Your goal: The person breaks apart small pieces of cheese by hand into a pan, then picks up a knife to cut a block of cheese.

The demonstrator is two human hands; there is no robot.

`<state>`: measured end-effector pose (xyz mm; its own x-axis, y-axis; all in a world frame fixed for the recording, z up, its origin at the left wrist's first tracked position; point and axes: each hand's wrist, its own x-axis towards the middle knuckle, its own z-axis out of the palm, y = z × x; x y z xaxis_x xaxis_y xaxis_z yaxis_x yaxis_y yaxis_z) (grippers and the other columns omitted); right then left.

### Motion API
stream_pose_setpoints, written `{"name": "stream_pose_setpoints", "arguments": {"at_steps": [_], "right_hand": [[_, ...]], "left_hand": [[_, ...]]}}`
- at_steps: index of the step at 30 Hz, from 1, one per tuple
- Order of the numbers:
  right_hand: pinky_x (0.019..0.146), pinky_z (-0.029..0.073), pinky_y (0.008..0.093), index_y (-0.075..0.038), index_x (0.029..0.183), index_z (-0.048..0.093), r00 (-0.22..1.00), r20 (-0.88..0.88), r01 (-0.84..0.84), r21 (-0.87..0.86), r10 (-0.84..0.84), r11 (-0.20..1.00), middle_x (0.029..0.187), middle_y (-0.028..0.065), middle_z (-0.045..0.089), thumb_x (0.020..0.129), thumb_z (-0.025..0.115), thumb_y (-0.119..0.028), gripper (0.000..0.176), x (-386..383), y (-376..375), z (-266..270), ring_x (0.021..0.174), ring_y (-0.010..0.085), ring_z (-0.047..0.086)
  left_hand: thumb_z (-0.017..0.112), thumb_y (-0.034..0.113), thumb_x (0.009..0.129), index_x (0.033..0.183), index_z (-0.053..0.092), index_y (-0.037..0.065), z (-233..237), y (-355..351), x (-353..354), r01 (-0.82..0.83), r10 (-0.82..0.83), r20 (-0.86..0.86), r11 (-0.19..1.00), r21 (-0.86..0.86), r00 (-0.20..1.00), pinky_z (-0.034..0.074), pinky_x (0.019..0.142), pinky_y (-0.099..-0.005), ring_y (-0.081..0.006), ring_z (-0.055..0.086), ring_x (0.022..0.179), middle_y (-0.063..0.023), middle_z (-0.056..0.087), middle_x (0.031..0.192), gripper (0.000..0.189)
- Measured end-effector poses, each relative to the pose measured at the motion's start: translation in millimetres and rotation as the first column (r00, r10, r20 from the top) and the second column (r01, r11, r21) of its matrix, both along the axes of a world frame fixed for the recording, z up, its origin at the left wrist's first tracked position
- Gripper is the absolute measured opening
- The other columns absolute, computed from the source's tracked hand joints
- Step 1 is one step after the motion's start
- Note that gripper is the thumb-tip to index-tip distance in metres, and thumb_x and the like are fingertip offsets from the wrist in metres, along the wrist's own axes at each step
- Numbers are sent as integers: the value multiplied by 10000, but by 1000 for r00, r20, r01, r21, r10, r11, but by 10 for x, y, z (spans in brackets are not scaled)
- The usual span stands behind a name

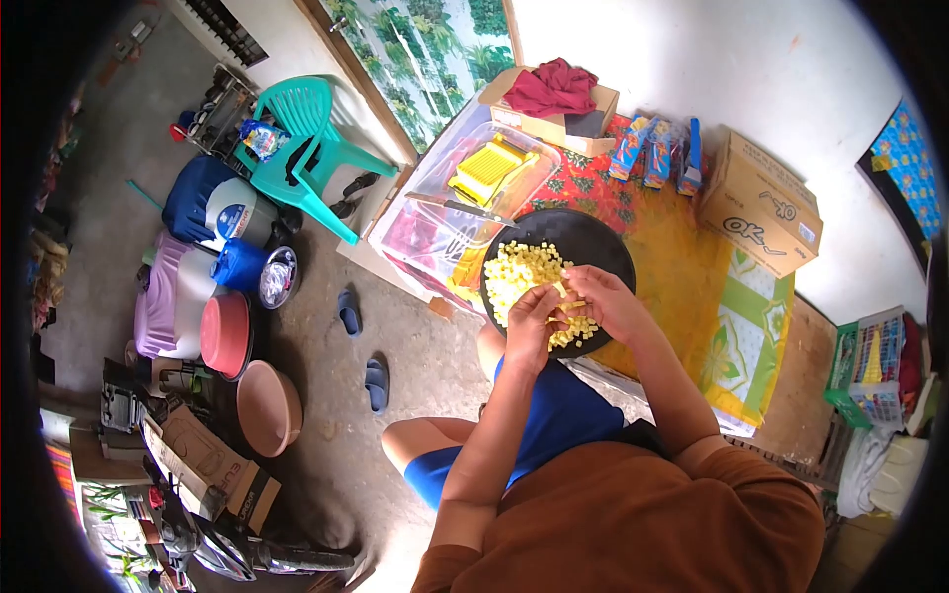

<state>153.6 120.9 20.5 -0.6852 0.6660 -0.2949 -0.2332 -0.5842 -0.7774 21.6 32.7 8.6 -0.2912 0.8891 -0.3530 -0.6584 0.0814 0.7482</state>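
A round black pan or tray point(603, 237) holds a heap of small pale-yellow diced cubes point(519, 272). My left hand point(535, 314) is closed over the near side of the heap, fingertips pinched together. Close beside it, my right hand point(603, 299) is also closed, its thumb and fingers bent inward toward the left hand. Yellow cubes show between and below the hands; what the fingertips hold is too small to make out. A knife point(460, 208) lies across the rim of a clear plastic container point(539, 163), which has a yellow slicer point(491, 170) in it.
On the table's patterned cover point(662, 296) stand a cardboard box point(761, 203), several blue boxes point(657, 153) and an open carton point(593, 143) with a dark red cloth. A green chair point(306, 148), basins point(269, 407) and slippers point(377, 385) are on the floor to the left.
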Motion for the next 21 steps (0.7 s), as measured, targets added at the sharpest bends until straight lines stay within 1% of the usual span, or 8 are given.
{"name": "stream_pose_setpoints", "arguments": {"at_steps": [4,7,9,11,13,16,19,21], "right_hand": [[645,462,216,-4,1073,614,974,219,-61,477,-51,877,960,13,614,855,662,-117,250,4,-22,-100,760,59,555],[602,428,210,2,1019,645,943,276,-50,669,-185,742,889,24,623,824,694,-128,239,-7,-35,-108,706,53,533],[602,445,229,2,984,664,906,343,-94,735,-248,672,831,49,633,809,691,-137,226,32,-71,-27,674,76,547],[580,434,233,-11,984,671,897,361,-96,723,-255,684,820,51,632,809,689,-136,217,44,-108,21,638,71,533],[548,423,234,-15,979,677,891,374,-101,716,-257,690,793,43,632,811,686,-135,207,50,-122,86,596,56,507],[546,413,219,-7,968,676,888,412,-138,660,-203,739,781,23,628,812,684,-128,198,94,-63,33,627,39,509],[541,405,201,-2,975,663,949,247,-24,677,-197,736,800,4,626,820,679,-128,201,84,-53,-48,654,28,507],[543,408,195,-5,978,651,945,269,-4,581,-187,814,799,-7,617,826,676,-132,200,100,-35,-55,669,32,512]], "left_hand": [[625,153,898,1016,611,33,-28,13,23,13,-14,28,1000,9,1000,512,628,-289,-120,575,700,-35,623,859,168],[637,186,893,971,627,25,47,-13,-6,36,-36,57,999,3,998,514,630,-280,-114,575,702,-34,628,860,180],[643,211,892,987,629,4,80,-4,12,47,-48,-70,999,-14,996,507,613,-258,-99,567,675,-33,639,849,228],[642,220,895,987,636,-6,17,24,5,60,-64,-144,998,-29,987,499,604,-237,-85,564,657,-31,649,831,244],[634,216,902,986,634,-6,13,37,-3,68,-67,-108,998,0,992,501,604,-236,-85,565,656,-33,648,834,238],[624,199,907,975,626,3,9,38,-14,81,-80,-61,997,15,995,514,618,-258,-102,571,664,-45,642,849,208],[626,176,901,970,613,13,24,34,-25,89,-89,-34,996,3,995,523,629,-284,-124,578,680,-59,632,865,177],[621,162,899,1006,611,3,24,59,-25,77,-78,-31,997,-16,996,524,623,-282,-121,579,684,-59,628,867,192]]}}
